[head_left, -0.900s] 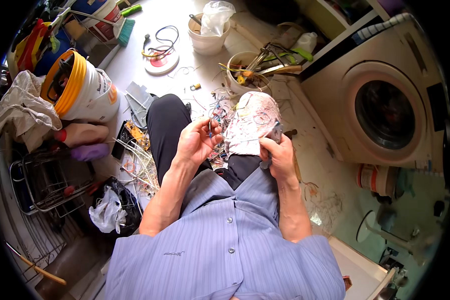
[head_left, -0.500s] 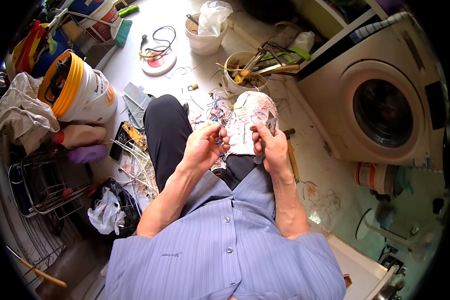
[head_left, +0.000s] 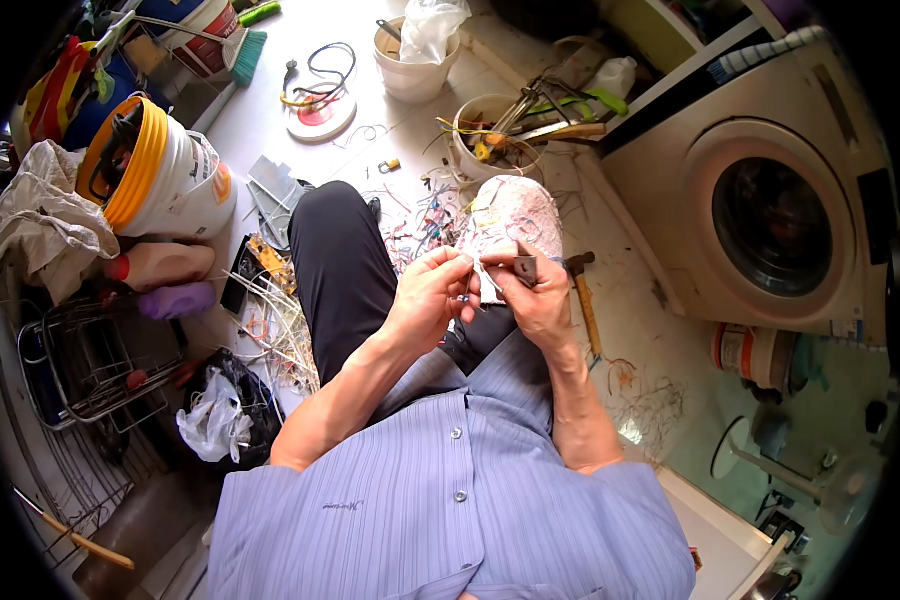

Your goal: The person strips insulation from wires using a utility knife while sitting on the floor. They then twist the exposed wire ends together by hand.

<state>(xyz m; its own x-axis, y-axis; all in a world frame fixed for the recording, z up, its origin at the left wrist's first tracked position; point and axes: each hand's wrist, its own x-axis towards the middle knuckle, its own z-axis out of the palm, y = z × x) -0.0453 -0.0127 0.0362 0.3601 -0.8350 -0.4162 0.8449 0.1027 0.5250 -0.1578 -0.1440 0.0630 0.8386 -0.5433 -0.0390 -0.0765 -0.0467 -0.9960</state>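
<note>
While the left hand (head_left: 432,298) pinches a thin wire (head_left: 482,283), the right hand (head_left: 540,300) grips a small grey blade (head_left: 526,270), fingers closed; stripping appears under way, and a steady pull looks next. Both hands sit closer together than before, just below the white cloth bundle (head_left: 515,215); the hammer (head_left: 582,290) lies right of it.

A bucket (head_left: 160,175) stood at ten o'clock, a washing machine (head_left: 770,220) at two, a hammer (head_left: 583,295) just right of the hands, a wire rack (head_left: 80,360) at nine.
</note>
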